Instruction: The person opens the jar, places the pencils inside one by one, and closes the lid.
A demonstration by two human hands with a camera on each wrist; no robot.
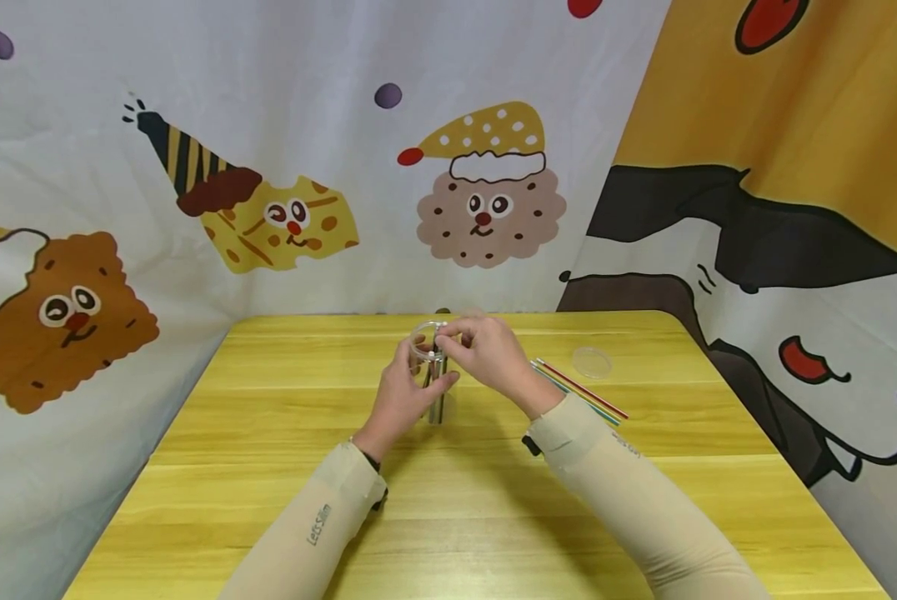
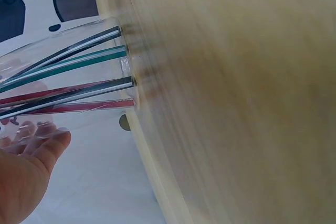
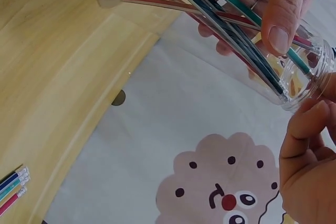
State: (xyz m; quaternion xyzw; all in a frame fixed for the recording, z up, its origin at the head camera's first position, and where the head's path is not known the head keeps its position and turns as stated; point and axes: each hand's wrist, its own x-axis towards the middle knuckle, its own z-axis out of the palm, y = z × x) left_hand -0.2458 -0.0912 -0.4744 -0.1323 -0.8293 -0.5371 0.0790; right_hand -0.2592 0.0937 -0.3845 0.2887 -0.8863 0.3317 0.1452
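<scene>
A clear plastic jar (image 1: 423, 327) stands on the table, leaning slightly, with several striped pencils (image 3: 226, 27) in red, green and black inside. My left hand (image 1: 401, 396) grips the jar's side, its thumb (image 3: 281, 24) across the near wall and its fingers behind. In the left wrist view the pencils' lower ends rest near the jar's base (image 2: 126, 66). My right hand (image 1: 486, 350) is at the jar's mouth (image 3: 315, 72), fingers curled, thumb and forefinger pinching at the silver-capped end of a green pencil (image 3: 300, 62). The fingertips partly hide that end.
Several loose pencils (image 1: 579, 392) lie side by side to the right of the jar. Beyond them is a clear round lid (image 1: 592, 362) on the wooden table (image 1: 448, 517). A dark round spot (image 3: 118, 97) marks the table's far edge, and a cartoon-printed curtain (image 1: 328, 150) hangs behind.
</scene>
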